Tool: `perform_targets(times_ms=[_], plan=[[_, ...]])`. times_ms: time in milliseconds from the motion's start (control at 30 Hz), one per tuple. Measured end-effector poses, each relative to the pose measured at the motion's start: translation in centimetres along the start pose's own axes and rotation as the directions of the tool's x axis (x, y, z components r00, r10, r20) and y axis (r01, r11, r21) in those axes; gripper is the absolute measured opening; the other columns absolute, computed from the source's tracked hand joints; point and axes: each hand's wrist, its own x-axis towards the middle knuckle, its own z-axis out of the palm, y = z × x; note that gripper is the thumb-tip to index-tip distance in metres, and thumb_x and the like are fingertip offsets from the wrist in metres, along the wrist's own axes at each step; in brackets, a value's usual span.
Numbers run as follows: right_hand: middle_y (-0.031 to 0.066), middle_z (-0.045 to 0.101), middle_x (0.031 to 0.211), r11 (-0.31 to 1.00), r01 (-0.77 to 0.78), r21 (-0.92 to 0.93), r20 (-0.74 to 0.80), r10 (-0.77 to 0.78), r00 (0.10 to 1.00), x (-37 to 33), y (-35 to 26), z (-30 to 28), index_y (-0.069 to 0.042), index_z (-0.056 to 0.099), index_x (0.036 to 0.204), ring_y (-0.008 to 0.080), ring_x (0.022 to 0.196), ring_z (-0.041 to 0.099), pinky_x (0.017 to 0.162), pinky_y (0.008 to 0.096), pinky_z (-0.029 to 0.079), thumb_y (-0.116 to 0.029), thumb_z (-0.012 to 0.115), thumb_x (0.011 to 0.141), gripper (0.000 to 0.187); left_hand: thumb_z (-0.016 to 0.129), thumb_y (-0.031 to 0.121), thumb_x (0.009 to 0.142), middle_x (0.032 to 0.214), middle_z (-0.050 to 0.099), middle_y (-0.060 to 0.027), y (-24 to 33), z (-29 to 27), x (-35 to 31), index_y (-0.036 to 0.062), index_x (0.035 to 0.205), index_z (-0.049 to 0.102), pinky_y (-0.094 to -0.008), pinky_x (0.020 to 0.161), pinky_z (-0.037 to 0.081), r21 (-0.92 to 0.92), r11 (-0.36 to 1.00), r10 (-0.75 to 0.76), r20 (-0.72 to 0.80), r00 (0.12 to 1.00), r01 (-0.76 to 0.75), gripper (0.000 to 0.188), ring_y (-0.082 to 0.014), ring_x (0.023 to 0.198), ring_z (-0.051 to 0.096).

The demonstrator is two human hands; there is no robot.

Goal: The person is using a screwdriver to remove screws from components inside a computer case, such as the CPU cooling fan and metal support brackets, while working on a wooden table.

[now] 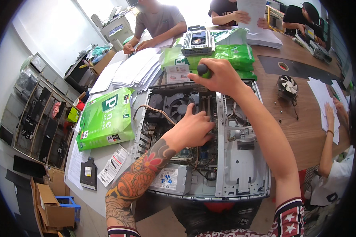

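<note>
An opened desktop computer case (245, 177) lies flat in front of me. My right hand (222, 75) is closed round the black and green handle of a screwdriver (203, 70), held upright above the case's far side; its tip is hidden. Inside the case is a round black cooling fan (179, 108). My left hand (192, 128) reaches over the board beside that fan, palm down with fingers apart. Some of its fingertips are hidden, so contact with the board is unclear. A silver power supply (172, 179) sits in the case's near left part, below my left wrist.
Green paper packs (106, 118) and loose paper stacks (140, 69) lie left and beyond the case. A metal drive unit (197, 41) rests on more packs. Right are a loose fan (288, 87), a tape roll (283, 66) and screws. Several people sit around the table.
</note>
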Motion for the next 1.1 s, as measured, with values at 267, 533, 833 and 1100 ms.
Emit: perform_targets(times_ms=[267,533,833,1100], plan=[[0.0169,0.064,0.07,1.0,-0.003,-0.002,0.028,0.003,1.0,-0.1,0.2,0.6,0.0,0.062,0.079,0.0358,0.064,0.064,0.062,0.0407,0.051,-0.042,0.075,0.086,0.045,0.066,0.029,0.089,0.09,0.065,-0.0061,0.0,-0.1,0.0,0.0073,0.099,0.069,-0.0661,0.105,0.031,-0.005,1.0,-0.017,0.018,1.0,0.017,0.024,-0.0248,0.102,0.061],[0.0149,0.058,0.061,0.963,-0.268,0.039,-0.065,0.27,0.961,-0.4,2.2,0.7,0.002,0.062,0.079,0.0281,0.05,0.05,0.053,0.0371,0.044,-0.038,0.077,0.086,0.043,0.066,0.029,0.09,0.088,0.065,-0.0064,0.1,-0.4,0.2,0.0069,0.097,0.069,-0.0662,0.106,0.031,-0.017,1.0,-0.016,0.046,0.999,0.017,0.024,-0.025,0.103,0.061],[0.0131,0.05,0.057,0.999,-0.043,0.012,-0.128,0.044,0.991,0.2,0.9,0.3,0.0,0.056,0.073,0.0246,0.049,0.044,0.052,0.0357,0.041,-0.036,0.079,0.085,0.044,0.066,0.03,0.09,0.088,0.065,-0.0063,0.0,-0.2,0.1,0.0073,0.099,0.07,-0.0665,0.106,0.031,-0.022,1.0,-0.017,0.04,0.999,0.018,0.025,-0.0249,0.103,0.061],[0.0119,0.048,0.057,0.983,-0.164,0.078,-0.076,0.17,0.983,0.3,0.8,0.2,0.0,0.055,0.073,0.0232,0.051,0.042,0.051,0.0349,0.04,-0.036,0.079,0.085,0.045,0.066,0.03,0.09,0.088,0.065,-0.006,0.1,-0.3,0.2,0.0076,0.098,0.07,-0.0672,0.106,0.03,-0.015,0.999,-0.028,0.047,0.998,0.029,0.024,-0.0249,0.104,0.061]])
